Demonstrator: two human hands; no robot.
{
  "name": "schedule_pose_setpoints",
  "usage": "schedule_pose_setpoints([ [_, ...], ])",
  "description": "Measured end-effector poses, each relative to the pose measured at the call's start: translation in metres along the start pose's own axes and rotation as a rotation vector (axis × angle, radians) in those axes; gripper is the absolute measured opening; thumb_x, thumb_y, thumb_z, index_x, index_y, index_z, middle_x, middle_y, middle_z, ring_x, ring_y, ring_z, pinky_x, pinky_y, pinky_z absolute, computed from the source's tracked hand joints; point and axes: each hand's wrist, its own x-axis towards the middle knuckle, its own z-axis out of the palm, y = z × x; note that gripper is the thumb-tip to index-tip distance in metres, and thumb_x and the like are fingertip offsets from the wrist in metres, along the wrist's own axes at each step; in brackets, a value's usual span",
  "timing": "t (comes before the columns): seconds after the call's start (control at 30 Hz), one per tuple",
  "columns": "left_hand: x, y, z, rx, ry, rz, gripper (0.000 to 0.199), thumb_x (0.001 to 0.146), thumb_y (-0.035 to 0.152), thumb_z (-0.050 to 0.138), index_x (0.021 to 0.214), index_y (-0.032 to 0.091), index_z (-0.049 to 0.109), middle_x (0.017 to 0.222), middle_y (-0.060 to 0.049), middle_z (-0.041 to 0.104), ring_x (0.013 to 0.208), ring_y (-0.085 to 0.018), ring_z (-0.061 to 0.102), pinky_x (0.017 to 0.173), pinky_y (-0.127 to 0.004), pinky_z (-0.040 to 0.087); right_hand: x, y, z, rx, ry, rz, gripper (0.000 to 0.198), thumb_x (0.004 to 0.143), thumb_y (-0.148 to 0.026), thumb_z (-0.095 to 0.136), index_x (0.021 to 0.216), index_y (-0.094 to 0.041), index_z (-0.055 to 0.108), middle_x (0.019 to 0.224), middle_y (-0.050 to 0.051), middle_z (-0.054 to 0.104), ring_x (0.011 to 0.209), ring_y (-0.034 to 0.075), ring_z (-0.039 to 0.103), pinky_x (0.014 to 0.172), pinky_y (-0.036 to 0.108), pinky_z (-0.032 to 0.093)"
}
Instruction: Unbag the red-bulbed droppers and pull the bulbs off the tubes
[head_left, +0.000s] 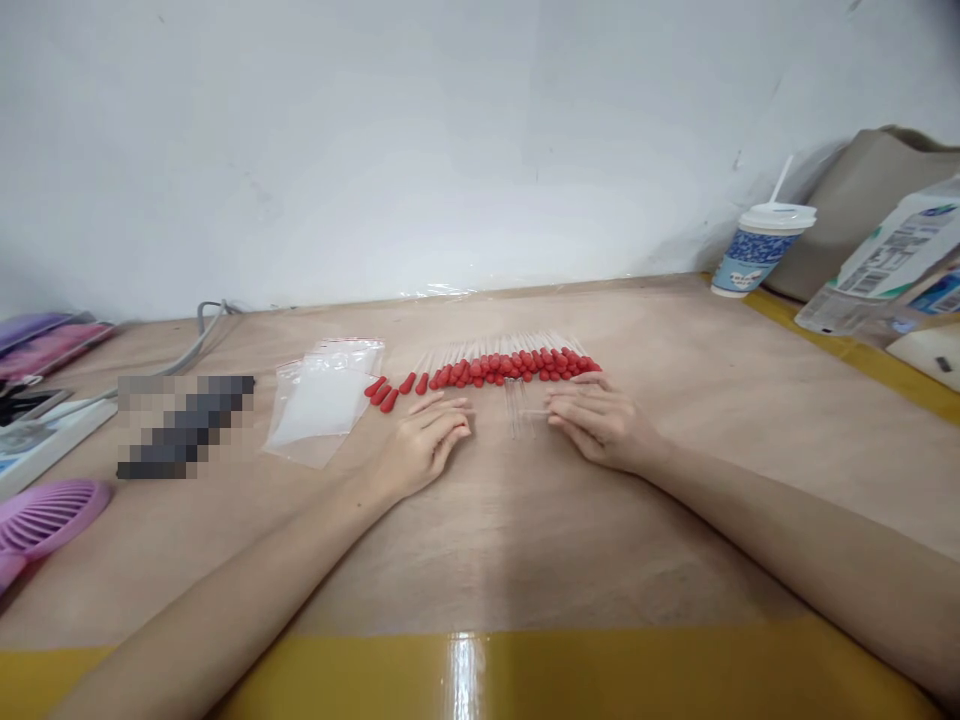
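Red-bulbed droppers (487, 370) are laid in a crowded row across the middle of the table (450, 560), their pale stems pointed towards the wall (465, 150), apparently so that the bulbs are kept within easy reach. A few at the left end are spaced more loosely. Just in front of the row, thin clear tubes (514, 408) are laid between the hands, perhaps so that either can be used. The left hand (433, 440) is rested near the row with fingers bent and thumb drawn close to them; whether anything slender is pinched cannot be told. By the fingertips of the right hand (600, 425), a faint clear line is seen, but whether it is gripped cannot be told. Clear plastic bags (322, 400) are placed left of the row, probably to be kept handy without crowding it. Farther right, a paper cup (756, 250) is stood near the wall, well apart from the droppers.
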Motion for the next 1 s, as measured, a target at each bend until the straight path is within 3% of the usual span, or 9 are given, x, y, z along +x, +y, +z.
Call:
schedule_pose_setpoints([
  [0.17, 0.009, -0.01, -0.009, 0.106, 0.11, -0.124, 0.018, 0.084, 0.029, 0.053, 0.092, 0.019, 0.065, 0.084, -0.006, 0.06, 0.076, -0.016, 0.056, 0.068, -0.03, 0.048, -0.002, 0.007, 0.007, -0.165, 0.024, 0.202, 0.017, 0.084, -0.026, 0.051, 0.089, -0.02, 0.066, 0.073, 0.002, 0.068, 0.07, 0.015, 0.057, 0.068, 0.031, 0.036],
  [0.3, 0.017, -0.043, -0.032, 0.15, 0.163, -0.491, 0.025, 0.083, 0.031, 0.05, 0.095, 0.017, 0.067, 0.076, -0.005, 0.055, 0.073, -0.016, 0.054, 0.067, -0.03, 0.046, -0.003, 0.007, 0.01, -0.182, -0.049, 0.292, 0.023, 0.085, -0.022, 0.045, 0.098, -0.017, 0.063, 0.076, 0.003, 0.066, 0.07, 0.016, 0.055, 0.068, 0.03, 0.033],
  [0.43, 0.013, -0.082, -0.064, 0.074, 0.019, -0.845, 0.033, 0.076, 0.034, 0.053, 0.102, 0.017, 0.064, 0.084, -0.004, 0.061, 0.069, -0.016, 0.057, 0.066, -0.029, 0.045, 0.0, 0.005, 0.012, -0.157, -0.051, 0.334, 0.017, 0.083, -0.021, 0.044, 0.084, -0.016, 0.06, 0.068, 0.002, 0.064, 0.066, 0.015, 0.054, 0.068, 0.03, 0.032],
  [0.57, 0.005, -0.097, -0.079, -0.037, -0.126, -1.047, 0.045, 0.066, 0.042, 0.061, 0.104, 0.018, 0.06, 0.078, -0.002, 0.064, 0.069, -0.017, 0.06, 0.062, -0.027, 0.045, 0.004, 0.004, 0.017, -0.18, -0.068, 0.313, 0.017, 0.083, -0.019, 0.043, 0.074, -0.017, 0.057, 0.064, 0.002, 0.061, 0.064, 0.015, 0.052, 0.067, 0.029, 0.031],
  [0.73, 0.003, -0.096, -0.076, -0.048, -0.226, -1.125, 0.036, 0.064, 0.041, 0.061, 0.092, 0.019, 0.061, 0.074, -0.002, 0.066, 0.075, -0.019, 0.062, 0.068, -0.028, 0.044, 0.008, 0.006, 0.021, -0.2, -0.09, 0.303, 0.016, 0.082, -0.017, 0.042, 0.072, -0.017, 0.054, 0.065, 0.002, 0.06, 0.065, 0.015, 0.053, 0.066, 0.028, 0.029],
  [1.0, 0.0, -0.1, -0.074, -0.051, -0.245, -1.131, 0.031, 0.063, 0.043, 0.06, 0.084, 0.02, 0.063, 0.079, -0.002, 0.068, 0.078, -0.02, 0.062, 0.07, -0.027, 0.044, 0.013, 0.001, 0.023, -0.242, -0.142, 0.361, 0.015, 0.082, -0.017, 0.042, 0.074, -0.016, 0.055, 0.069, 0.003, 0.063, 0.068, 0.016, 0.056, 0.066, 0.03, 0.027],
])
